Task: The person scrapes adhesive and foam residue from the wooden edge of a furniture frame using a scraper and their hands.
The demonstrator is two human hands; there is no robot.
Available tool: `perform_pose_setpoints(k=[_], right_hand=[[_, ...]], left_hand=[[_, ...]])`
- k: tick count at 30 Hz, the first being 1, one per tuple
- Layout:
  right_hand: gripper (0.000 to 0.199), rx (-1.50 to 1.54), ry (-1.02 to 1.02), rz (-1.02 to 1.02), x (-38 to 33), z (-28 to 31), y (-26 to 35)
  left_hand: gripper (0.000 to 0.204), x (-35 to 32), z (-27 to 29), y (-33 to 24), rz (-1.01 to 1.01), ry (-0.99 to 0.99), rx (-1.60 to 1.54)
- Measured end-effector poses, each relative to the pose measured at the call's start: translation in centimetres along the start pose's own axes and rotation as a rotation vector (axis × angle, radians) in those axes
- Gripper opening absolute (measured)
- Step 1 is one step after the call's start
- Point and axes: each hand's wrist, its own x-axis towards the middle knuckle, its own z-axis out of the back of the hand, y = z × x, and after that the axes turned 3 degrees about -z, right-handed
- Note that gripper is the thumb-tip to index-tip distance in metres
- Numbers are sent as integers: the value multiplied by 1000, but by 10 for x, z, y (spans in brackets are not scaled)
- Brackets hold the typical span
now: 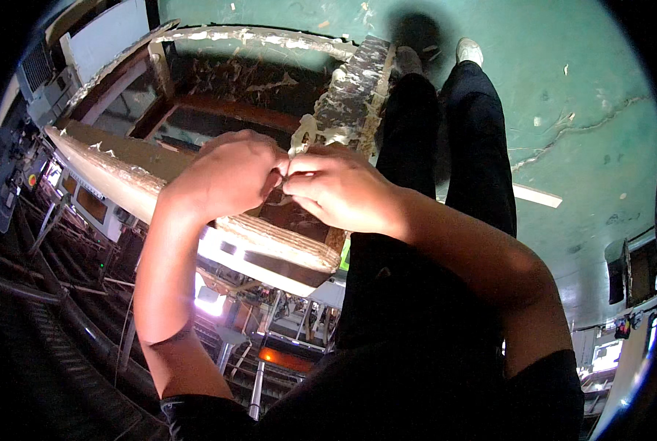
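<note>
My left hand [229, 175] and my right hand [343, 189] meet over the near right corner of an open wooden frame [284, 239]. Fingers on both hands are closed in a pinch, with the fingertips almost touching. Whatever lies between them is too small and covered to make out. Just beyond my fingers, a ragged cream-coloured crust [308, 134], like dried glue, clings to the frame. The dark right-hand board [356, 81] of the frame is smeared with the same pale stuff. Inside the frame a brown crossbar [233, 110] shows.
My legs stand right of the frame on a green floor [564, 140] with a crack and scattered scraps. A pale wood strip [538, 195] lies there. At far left are a white panel [108, 38] and grey machinery [45, 88]. Metal poles and an orange-lit part [284, 358] show at the bottom.
</note>
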Motion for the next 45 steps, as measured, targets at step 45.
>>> perform_pose_setpoints(k=[45], right_hand=[[60,419,336,-1302,-41,39,-62]], left_hand=[[46,95,-212,-171,530,-690,-2276]])
